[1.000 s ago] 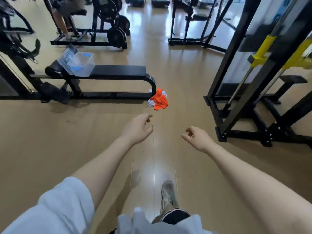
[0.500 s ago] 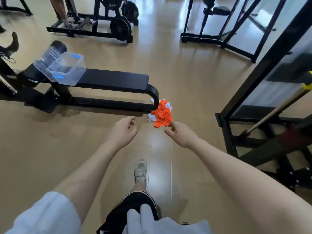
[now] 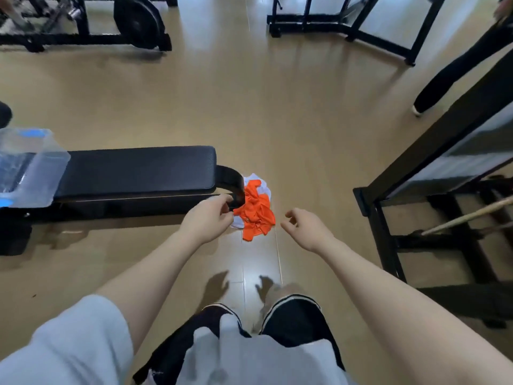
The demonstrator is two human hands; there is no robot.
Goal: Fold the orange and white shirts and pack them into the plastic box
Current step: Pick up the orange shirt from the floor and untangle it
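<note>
Honestly risky: left hand and right hand loosely curled, holding nothing; could snag orange shirt on bench foot, leaving white shirt behind.

Crumpled orange shirt on floor beside bench

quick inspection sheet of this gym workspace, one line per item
surface: wooden floor, shiny; black bench on it
job's things: orange shirt crumpled on top of white shirt, on the floor at the bench's end; plastic box open on the bench, looks empty
clutter: nothing seen
grippers: left hand and right hand loosely curled above the shirts, holding nothing
cables: nothing seen
surroundings: black rack frame at right, weight machines behind, another person's leg far right
</note>
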